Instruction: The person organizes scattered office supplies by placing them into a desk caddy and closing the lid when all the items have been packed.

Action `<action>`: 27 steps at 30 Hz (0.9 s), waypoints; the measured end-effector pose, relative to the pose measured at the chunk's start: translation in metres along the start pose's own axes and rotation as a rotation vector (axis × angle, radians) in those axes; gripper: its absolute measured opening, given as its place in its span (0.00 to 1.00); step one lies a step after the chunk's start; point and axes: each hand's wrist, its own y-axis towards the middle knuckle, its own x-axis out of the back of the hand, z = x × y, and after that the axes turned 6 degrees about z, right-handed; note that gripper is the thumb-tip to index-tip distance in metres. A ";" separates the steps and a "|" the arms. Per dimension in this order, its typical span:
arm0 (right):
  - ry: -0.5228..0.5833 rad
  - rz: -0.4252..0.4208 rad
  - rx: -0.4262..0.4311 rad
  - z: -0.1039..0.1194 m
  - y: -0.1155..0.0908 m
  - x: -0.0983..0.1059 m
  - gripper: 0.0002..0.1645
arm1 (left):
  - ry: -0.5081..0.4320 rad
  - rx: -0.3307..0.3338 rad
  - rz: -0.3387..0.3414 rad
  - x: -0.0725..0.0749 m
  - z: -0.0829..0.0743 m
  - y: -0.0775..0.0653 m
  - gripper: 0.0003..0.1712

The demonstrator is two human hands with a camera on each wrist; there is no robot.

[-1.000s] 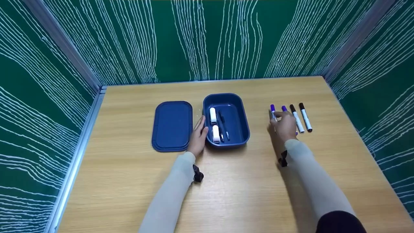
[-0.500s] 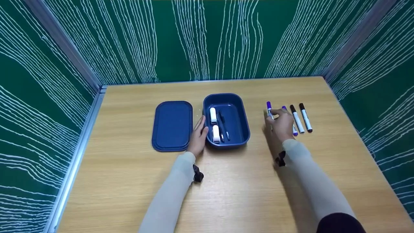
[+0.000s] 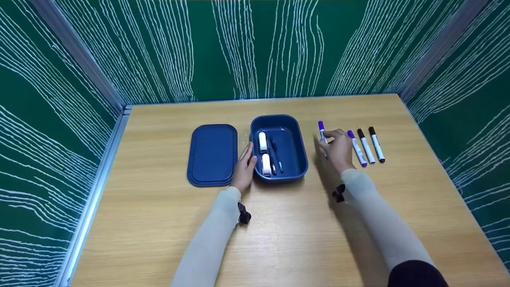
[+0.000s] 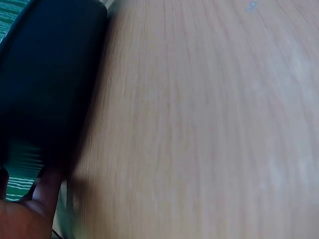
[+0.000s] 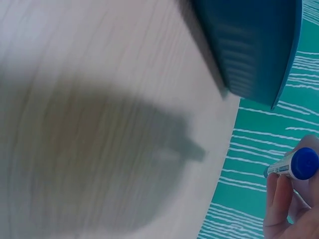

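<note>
My right hand (image 3: pixel 338 150) pinches a marker (image 3: pixel 321 126) with a purple cap, between thumb and fingers. In the right wrist view that marker (image 5: pixel 285 167) is held off the table, its blue-looking end towards the camera. My left hand (image 3: pixel 243 171) rests with extended fingers along the left wall of an open dark blue box (image 3: pixel 293 153). Inside the box, on its left side, lie two white rounded oblong objects, one (image 3: pixel 262 142) behind the other (image 3: pixel 266 164), and dark slim pens (image 3: pixel 275 153). The left wrist view shows the fingers (image 4: pixel 47 191) against the dark box wall (image 4: pixel 50 74).
Left of the box lies its flat blue lid (image 3: pixel 212 155). On the right, a purple-capped marker (image 3: pixel 357 148) and two black-capped markers (image 3: pixel 366 146) lie side by side on the wooden table (image 3: pixel 279 239). Green panels (image 3: pixel 338 48) with white lines enclose the back and sides.
My right hand has moved left towards the box with the purple-capped marker, away from the other markers. The second purple-capped marker has come into full view. My left hand has stayed in place.
</note>
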 end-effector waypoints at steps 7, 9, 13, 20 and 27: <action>0.039 0.016 -0.005 0.013 0.002 -0.008 0.14 | -0.003 0.001 0.005 0.000 0.000 0.000 0.30; 0.053 0.023 -0.011 0.017 0.001 -0.011 0.14 | -0.008 -0.001 0.007 0.000 0.000 0.000 0.30; 0.079 0.028 -0.010 0.027 0.002 -0.017 0.14 | -0.016 0.001 0.008 0.001 -0.001 0.000 0.30; 0.105 0.043 0.008 0.042 0.002 -0.027 0.14 | -0.014 -0.016 -0.005 0.000 0.000 0.001 0.30; 0.105 0.042 0.047 0.051 0.003 -0.040 0.14 | -0.009 -0.036 -0.008 -0.001 0.001 0.001 0.30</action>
